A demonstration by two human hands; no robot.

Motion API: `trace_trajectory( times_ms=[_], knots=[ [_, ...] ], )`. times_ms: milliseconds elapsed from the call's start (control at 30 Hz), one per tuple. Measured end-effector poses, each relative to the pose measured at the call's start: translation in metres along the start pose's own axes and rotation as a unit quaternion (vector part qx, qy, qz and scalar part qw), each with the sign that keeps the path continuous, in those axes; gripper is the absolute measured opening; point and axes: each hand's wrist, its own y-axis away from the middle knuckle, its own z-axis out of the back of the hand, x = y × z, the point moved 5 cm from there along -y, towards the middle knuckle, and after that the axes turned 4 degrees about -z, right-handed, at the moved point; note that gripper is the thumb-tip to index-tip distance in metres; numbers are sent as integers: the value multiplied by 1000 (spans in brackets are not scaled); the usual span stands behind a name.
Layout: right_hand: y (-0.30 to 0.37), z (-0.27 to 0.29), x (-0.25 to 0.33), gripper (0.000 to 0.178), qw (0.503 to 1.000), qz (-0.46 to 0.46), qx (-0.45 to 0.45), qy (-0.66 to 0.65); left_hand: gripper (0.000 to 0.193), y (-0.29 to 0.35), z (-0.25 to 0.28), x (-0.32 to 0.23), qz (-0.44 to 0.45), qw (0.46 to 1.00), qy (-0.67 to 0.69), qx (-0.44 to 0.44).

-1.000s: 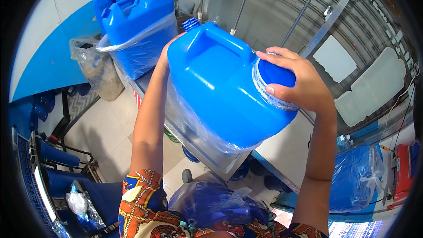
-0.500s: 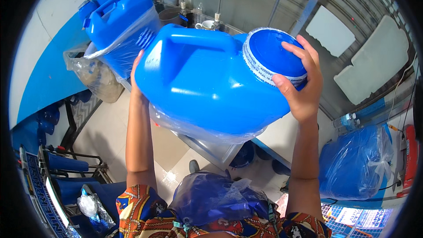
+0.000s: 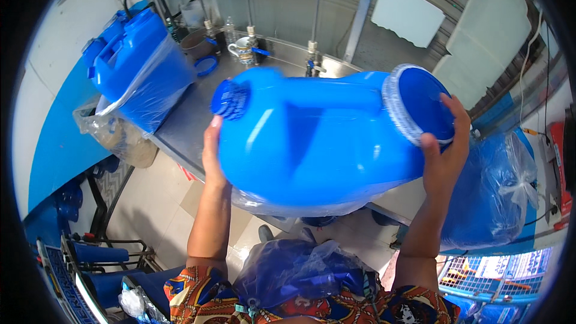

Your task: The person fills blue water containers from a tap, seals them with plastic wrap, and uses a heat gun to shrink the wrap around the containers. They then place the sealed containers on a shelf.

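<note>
A large blue water jug (image 3: 324, 144) with a moulded handle is held up in front of me between both hands. A wide blue cap (image 3: 423, 99), ringed by a white printed seal, covers its right end; a small ribbed blue cap (image 3: 230, 100) sits at its upper left. My left hand (image 3: 214, 155) supports the left end just below the small cap, its fingers mostly hidden behind the jug. My right hand (image 3: 449, 138) grips the wide cap, thumb on the near edge and fingers on the far one. Clear plastic (image 3: 294, 205) hangs along the jug's underside.
Behind the jug runs a metal counter (image 3: 186, 108) with taps (image 3: 252, 45), a patterned mug (image 3: 241, 51) and a dark pot (image 3: 197, 44). More blue jugs (image 3: 129, 54) in clear plastic stand at left. A plastic-wrapped blue container (image 3: 486, 198) is at right, a cart (image 3: 111, 255) at lower left.
The jug has shifted right and slightly down in view, with both hands still on it. Its small cap and more of the counter with the taps now show.
</note>
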Motion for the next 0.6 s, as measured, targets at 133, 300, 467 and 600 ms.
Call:
trace_trajectory(
  times_ms=[133, 300, 467, 600],
  knots=[
    [15, 43, -60, 49, 994, -83, -77, 13, 68, -3, -86, 15, -123, 978, -71, 153],
    [-9, 84, -135, 31, 994, -77, -75, 11, 70, 9, -153, 42, -254, 915, -282, 135],
    [-64, 82, -203, 32, 996, -15, 59, -70, 77, 39, -207, 62, -410, 828, -372, 93],
    [-92, 79, -240, 43, 994, 19, 68, -84, 78, 84, -258, 93, -444, 820, -355, 65]
  ],
)
